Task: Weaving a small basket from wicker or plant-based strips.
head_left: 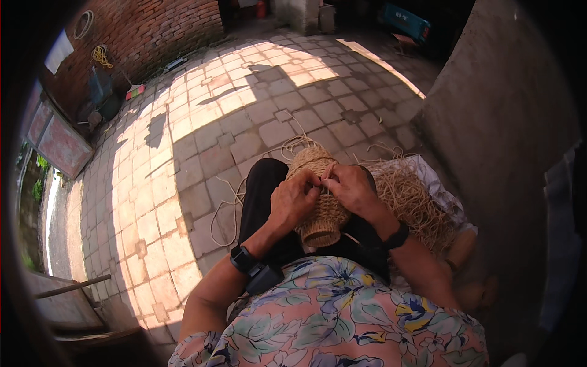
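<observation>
A tan woven basket-like piece [322,223] made of plant-fibre cord rests on my lap, its open end toward me. My left hand [293,199] grips its left side with the fingers curled over the weave. My right hand [351,189] presses on its upper right, fingertips meeting the left hand's at the top of the piece, pinching a strand there. Loose cord [227,208] trails from the piece down to the paving on my left. Both wrists wear black bands.
A heap of loose straw-coloured fibre [416,205] lies on a white sheet to my right, beside a grey concrete wall [489,122]. Sunlit paving stones [202,140] spread ahead and left. A brick wall [153,30] stands far left, and wooden planks [73,300] lie at lower left.
</observation>
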Tool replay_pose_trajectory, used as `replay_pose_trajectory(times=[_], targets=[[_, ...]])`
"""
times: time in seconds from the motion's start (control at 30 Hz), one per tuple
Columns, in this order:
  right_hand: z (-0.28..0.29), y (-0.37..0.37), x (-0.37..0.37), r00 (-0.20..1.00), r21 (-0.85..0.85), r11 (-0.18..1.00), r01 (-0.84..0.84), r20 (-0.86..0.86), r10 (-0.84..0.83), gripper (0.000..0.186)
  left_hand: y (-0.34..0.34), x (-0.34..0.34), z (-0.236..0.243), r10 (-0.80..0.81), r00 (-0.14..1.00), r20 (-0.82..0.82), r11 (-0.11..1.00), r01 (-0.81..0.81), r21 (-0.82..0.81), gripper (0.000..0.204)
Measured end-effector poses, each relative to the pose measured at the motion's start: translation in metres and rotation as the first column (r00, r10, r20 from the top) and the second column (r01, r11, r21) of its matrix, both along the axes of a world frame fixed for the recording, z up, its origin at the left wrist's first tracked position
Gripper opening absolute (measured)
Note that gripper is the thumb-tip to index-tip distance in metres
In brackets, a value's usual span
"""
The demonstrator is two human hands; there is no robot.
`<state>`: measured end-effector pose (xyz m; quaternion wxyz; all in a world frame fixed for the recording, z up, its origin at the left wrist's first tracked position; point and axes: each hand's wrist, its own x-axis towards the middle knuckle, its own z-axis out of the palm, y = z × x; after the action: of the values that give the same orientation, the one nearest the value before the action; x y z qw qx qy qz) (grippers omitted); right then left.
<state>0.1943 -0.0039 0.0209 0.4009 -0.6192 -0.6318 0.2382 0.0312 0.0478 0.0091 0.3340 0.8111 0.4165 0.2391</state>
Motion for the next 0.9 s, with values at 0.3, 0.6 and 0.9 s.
replay_pose_trajectory(times=[0.3, 0.6, 0.9], targets=[[-0.016, -0.001, -0.028, 0.926, 0.154, 0.976, 0.151, 0.323, -0.194, 0.017, 0.001, -0.004, -0.013, 0.093, 0.991, 0.097, 0.983, -0.076, -0.167, 0.019], [-0.028, -0.028, -0.002, 0.941, 0.016, 0.946, 0.325, -0.109, -0.321, 0.020, -0.002, -0.007, 0.005, 0.017, 0.997, 0.073, 0.984, -0.004, -0.179, 0.021], [-0.043, -0.045, 0.031, 0.824, -0.260, 0.926, 0.272, -0.435, -0.364, 0.013, -0.002, 0.010, 0.019, -0.179, 0.980, 0.087, 0.980, 0.170, 0.100, 0.023]])
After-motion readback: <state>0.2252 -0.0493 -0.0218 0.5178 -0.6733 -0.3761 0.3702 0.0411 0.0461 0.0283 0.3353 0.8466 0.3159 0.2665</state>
